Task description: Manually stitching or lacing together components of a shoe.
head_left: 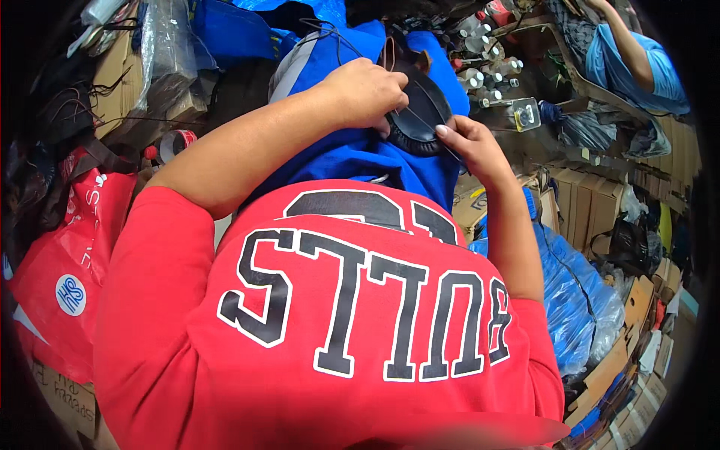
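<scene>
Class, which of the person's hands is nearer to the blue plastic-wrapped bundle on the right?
Right. The right hand is apart from the blue bundle, up and to its left in the picture; the left hand is farther off to the left, across the round black piece.

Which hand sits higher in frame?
The left hand, at the upper-left edge of the round black piece with the gathered rim; the right hand sits lower, at its right edge.

Blue-clothed lap (330,156), a round black pleated-edge piece (418,133) on or just above.
</scene>
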